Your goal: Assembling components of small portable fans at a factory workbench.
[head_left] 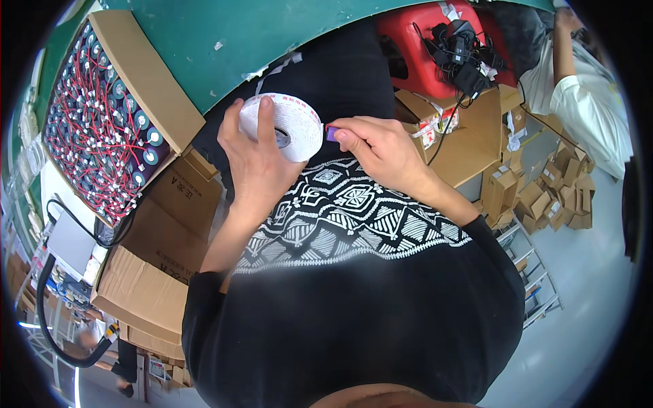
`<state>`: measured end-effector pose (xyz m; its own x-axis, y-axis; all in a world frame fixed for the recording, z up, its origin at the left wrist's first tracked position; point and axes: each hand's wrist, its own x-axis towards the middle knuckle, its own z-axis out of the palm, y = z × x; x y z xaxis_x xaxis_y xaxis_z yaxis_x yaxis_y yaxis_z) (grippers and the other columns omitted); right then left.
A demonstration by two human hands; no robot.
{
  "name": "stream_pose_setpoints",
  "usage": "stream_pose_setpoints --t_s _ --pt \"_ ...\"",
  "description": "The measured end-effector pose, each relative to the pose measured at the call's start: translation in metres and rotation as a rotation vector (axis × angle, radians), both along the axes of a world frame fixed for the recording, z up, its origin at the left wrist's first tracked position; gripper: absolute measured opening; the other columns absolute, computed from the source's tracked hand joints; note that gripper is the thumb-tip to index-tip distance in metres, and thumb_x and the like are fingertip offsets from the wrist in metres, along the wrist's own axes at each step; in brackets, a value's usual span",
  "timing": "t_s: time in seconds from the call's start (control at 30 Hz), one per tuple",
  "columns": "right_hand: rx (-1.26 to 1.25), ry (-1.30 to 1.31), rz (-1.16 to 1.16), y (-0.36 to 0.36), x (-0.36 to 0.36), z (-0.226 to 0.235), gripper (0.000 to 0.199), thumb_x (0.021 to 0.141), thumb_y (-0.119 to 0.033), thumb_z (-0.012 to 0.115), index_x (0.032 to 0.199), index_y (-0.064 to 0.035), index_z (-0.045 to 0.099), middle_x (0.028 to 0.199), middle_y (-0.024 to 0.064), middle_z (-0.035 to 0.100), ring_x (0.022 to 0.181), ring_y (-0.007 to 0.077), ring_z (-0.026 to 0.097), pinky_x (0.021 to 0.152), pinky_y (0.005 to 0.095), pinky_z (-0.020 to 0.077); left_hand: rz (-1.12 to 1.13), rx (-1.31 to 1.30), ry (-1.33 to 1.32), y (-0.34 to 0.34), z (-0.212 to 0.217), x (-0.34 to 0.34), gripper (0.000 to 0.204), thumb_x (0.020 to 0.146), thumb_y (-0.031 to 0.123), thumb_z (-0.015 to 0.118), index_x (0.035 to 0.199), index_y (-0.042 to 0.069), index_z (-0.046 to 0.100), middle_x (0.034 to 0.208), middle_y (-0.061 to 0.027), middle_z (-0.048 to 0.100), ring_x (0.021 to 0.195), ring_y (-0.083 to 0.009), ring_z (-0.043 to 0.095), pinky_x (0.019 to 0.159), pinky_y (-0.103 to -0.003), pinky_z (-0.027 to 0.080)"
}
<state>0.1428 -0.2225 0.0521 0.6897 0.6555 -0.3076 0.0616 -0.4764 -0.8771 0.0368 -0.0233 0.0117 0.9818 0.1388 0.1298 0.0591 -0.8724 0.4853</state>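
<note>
My left hand [257,166] grips a wide roll of white adhesive tape [304,126] with red print, held above my lap. Its thumb and fingers spread over the roll's face and rim. Close against the roll's right edge, my right hand [391,153] is closed with thumb and forefinger pinching a small purple piece [332,134]. Most of that piece is hidden by the fingers, so its kind cannot be told. Beyond the roll, a thin pale strip [275,68] runs up toward the table edge.
A green table [204,41] spans the far side. At left stands a carton [143,64] full of dark cylindrical cells with red wires. Below it is an open cardboard box [139,285]. A red stool [415,41] bears black power adapters [462,58]. Another person's arm [563,51] shows far right.
</note>
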Motion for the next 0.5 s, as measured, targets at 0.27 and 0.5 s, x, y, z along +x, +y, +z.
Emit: stream_pose_setpoints --t_s 0.27,0.5 --pt "-0.008 -0.086 0.037 0.004 0.0 -0.006 0.022 0.102 -0.021 0.063 0.106 -0.0013 0.072 0.092 0.0159 0.073 0.078 0.0351 0.07 0.067 0.041 0.056 -0.038 0.077 -0.025 -0.002 -0.001 0.0 0.122 0.062 0.025 0.097 0.16 0.013 0.024 0.151 -0.0322 0.023 0.132 -0.0495 0.033 0.106 -0.055 0.039" --pt "-0.028 0.019 0.103 0.002 0.002 -0.005 0.023 0.103 -0.018 0.061 0.11 0.0017 0.07 0.093 0.0168 0.071 0.083 0.0347 0.07 0.074 0.0406 0.0558 -0.12 -0.161 0.204 0.01 0.014 0.007 0.126 0.058 0.029 0.099 0.159 0.013 0.025 0.15 -0.031 0.022 0.134 -0.0507 0.034 0.104 -0.056 0.045"
